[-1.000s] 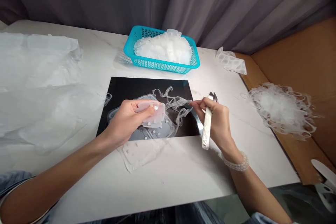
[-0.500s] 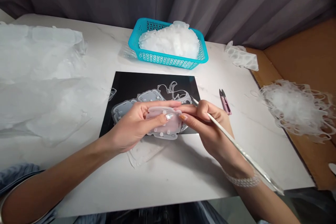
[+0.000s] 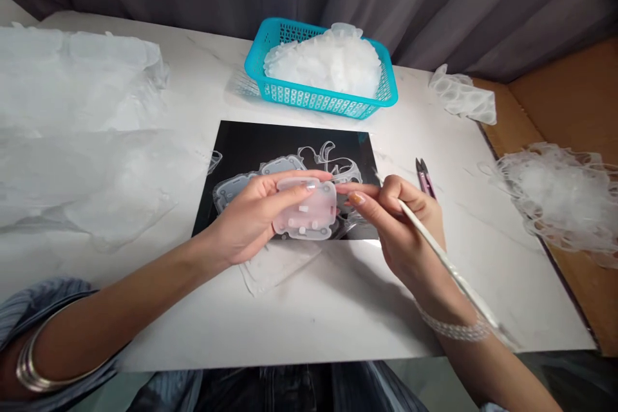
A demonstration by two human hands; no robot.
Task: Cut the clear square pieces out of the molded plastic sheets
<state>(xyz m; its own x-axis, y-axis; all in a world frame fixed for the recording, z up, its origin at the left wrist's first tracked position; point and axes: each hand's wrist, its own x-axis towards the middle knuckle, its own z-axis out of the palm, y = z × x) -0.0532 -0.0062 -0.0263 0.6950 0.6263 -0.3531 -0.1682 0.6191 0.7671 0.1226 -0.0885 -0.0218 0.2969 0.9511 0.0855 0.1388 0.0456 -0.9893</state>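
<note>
My left hand [image 3: 251, 215] pinches a translucent, rounded-square silicone pad [image 3: 311, 215] with small raised nubs, thumb on top and fingers behind. Its nubbed face is turned towards me, above the black mat [image 3: 284, 136]. My right hand [image 3: 408, 225] holds a slim white pen-like tool [image 3: 447, 264] in its curled fingers, the pointed end facing away. The right index fingertip is at the pad's right edge; whether it touches is unclear. The right thumb is apart from the pad. Behind the left hand, more translucent pads [image 3: 282, 166] lie on the mat beside thin curly trimmings [image 3: 345, 167].
A turquoise basket [image 3: 328, 103] heaped with translucent pieces [image 3: 328, 64] stands at the back. Pink thread snips [image 3: 425, 179] lie right of the mat. Plastic bags [image 3: 82, 90] cover the left side. A cardboard box [image 3: 560, 87] at right has a tangle of trimmings [image 3: 570, 199] by it.
My right thumb has come off the pad and the right hand has moved slightly right. The left hand still grips the pad. The whole view has shifted a little.
</note>
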